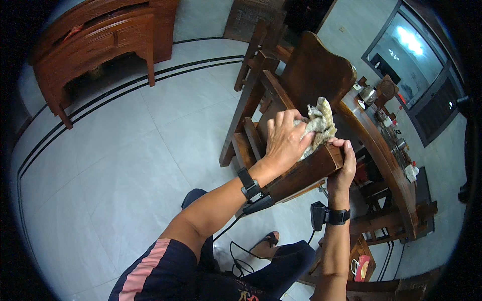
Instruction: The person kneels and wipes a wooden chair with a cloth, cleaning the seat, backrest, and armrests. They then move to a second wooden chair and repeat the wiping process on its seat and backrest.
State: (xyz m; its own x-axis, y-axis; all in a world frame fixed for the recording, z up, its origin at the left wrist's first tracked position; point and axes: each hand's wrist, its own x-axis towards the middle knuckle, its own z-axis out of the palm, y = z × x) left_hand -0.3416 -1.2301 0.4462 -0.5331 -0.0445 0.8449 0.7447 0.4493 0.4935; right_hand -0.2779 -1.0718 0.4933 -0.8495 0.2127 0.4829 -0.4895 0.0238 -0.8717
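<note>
My left hand (287,137) is closed around a crumpled, stained cloth (320,122) and presses it against the upper edge of a dark wooden chair (310,181). Part of the cloth is hidden under my fingers. At the near corner of that same chair part, my right hand (344,161) grips the wood, thumb and fingertips over its end. The cloth lies just beside my right fingertips. Both wrists wear black straps with small devices, and cables run down from them.
Behind the chair stands another wooden chair back (318,60). A long wooden table (380,150) on the right carries a metal kettle (368,95) and several small items. A carved wooden cabinet (109,37) is at upper left. Below the right side sits a red bag (362,268). Cables (241,259) hang near my foot.
</note>
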